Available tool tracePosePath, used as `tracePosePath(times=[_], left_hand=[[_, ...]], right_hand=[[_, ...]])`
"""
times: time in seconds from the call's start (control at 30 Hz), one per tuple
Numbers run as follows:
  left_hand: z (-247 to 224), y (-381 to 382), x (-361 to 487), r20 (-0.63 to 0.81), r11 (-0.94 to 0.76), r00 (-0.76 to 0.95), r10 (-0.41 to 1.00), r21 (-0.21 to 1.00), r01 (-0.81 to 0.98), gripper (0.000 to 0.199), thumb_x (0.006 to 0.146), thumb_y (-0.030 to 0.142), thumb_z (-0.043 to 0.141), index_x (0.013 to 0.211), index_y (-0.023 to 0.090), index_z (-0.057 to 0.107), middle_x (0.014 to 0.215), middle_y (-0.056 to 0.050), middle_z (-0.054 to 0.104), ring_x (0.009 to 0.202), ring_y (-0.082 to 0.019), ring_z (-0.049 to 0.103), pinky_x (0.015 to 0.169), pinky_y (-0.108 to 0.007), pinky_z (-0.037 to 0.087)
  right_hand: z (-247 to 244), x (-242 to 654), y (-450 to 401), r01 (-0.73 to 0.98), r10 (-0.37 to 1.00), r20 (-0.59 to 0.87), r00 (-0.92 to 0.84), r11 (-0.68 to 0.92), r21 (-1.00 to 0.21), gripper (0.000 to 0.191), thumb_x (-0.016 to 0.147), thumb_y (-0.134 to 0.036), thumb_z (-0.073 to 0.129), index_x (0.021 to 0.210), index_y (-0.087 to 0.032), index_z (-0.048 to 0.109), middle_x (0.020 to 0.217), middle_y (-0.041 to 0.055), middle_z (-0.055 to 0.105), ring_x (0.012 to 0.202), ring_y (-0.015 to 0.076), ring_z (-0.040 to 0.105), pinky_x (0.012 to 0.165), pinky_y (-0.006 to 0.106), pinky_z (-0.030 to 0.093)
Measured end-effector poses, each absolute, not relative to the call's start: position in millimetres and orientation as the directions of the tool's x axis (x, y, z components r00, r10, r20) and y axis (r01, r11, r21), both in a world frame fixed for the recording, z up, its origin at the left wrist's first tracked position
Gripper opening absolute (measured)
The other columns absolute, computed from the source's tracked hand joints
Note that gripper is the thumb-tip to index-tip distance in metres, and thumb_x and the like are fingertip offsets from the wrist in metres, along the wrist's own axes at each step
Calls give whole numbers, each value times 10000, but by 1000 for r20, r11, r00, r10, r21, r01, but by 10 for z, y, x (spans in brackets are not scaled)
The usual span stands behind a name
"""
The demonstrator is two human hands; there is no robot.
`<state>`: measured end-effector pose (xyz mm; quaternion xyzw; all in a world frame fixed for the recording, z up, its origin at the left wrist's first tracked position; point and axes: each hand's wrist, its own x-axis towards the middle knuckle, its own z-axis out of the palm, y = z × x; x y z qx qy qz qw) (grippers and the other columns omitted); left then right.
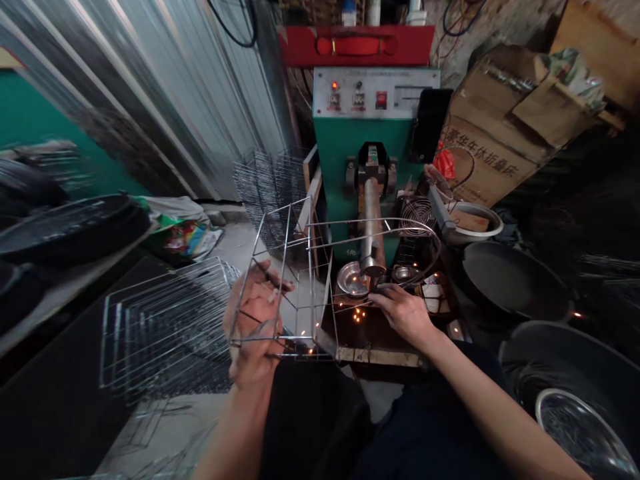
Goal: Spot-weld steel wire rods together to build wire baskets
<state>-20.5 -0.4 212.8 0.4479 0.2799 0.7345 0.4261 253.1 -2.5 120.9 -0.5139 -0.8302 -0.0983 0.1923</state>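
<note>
Head view: your left hand [253,327] clenches the wire rack [287,267], holding it up beside the spot welder's electrode [371,227]. Your right hand [405,315] grips its curved wire [440,250], steadying it at the electrode amid sparks.

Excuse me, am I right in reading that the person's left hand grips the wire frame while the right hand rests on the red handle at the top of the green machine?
Not quite. In the head view, the right hand is not up there: it is low down at the wire frame, just below the end of the metal column of the green machine. The left hand does grip the frame.
</note>
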Motion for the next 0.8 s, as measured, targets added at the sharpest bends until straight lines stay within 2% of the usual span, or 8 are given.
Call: tracePosePath(times=[0.13, 0.23, 0.3, 0.47, 0.67, 0.8], left_hand=[[2120, 27, -210, 449, -502, -225, 865, 776, -383, 685, 594, 539, 896, 1175, 207, 751, 1090, -84, 619, 969, -237, 591, 917, -374, 554], [2122, 107, -217, 465, -490, -161, 870, 783, -383, 686, 609, 538, 891, 1212, 251, 733, 1114, -107, 613, 1064, -292, 578, 936, -416, 549], [2129, 182, -217, 467, -482, -140, 873, 783, -394, 673, 618, 522, 879, 1220, 263, 727, 1130, -104, 609, 1074, -291, 574, 932, -412, 549], [2142, 377, -231, 490, -509, -165, 856, 744, -433, 604, 605, 490, 879, 1145, 255, 746, 1245, -88, 623, 1046, -259, 575, 851, -388, 542], [2089, 511, -301, 466, -463, -114, 877, 759, -458, 611, 584, 411, 858, 1156, 229, 740, 1188, -110, 642, 929, -251, 593, 835, -411, 539], [2095, 505, -346, 455, -446, -95, 885, 775, -448, 620, 580, 441, 852, 1157, 245, 738, 1128, -100, 654, 899, -250, 601, 826, -401, 541]], right_hand=[[1295, 2539, -70, 949, 898, 316, -306, 314, 27, 248, 1015, -142, 528, 1086, -225, 751, 1146, 113, 718, 1040, 222, 641, 654, 234, 481], [1354, 2530, -42, 949, 917, 248, -313, 309, 54, 280, 995, -74, 498, 1058, -215, 731, 1121, 104, 704, 1063, 212, 617, 652, 227, 465], [1376, 2521, -2, 951, 920, 238, -310, 305, 58, 284, 987, -60, 497, 1076, -212, 720, 1105, 99, 699, 1064, 210, 609, 651, 230, 462], [1386, 2494, 88, 961, 925, 264, -275, 274, 40, 286, 998, -76, 497, 1133, -208, 712, 1085, 100, 692, 1047, 212, 601, 645, 249, 455], [1344, 2499, 160, 956, 915, 283, -287, 292, 25, 269, 1008, -104, 508, 1148, -212, 711, 1064, 90, 699, 1027, 206, 603, 605, 247, 427], [1313, 2552, 40, 940, 858, 408, -314, 340, 8, 227, 1012, -112, 510, 1019, -195, 722, 1009, 93, 708, 1018, 204, 614, 639, 234, 437]])
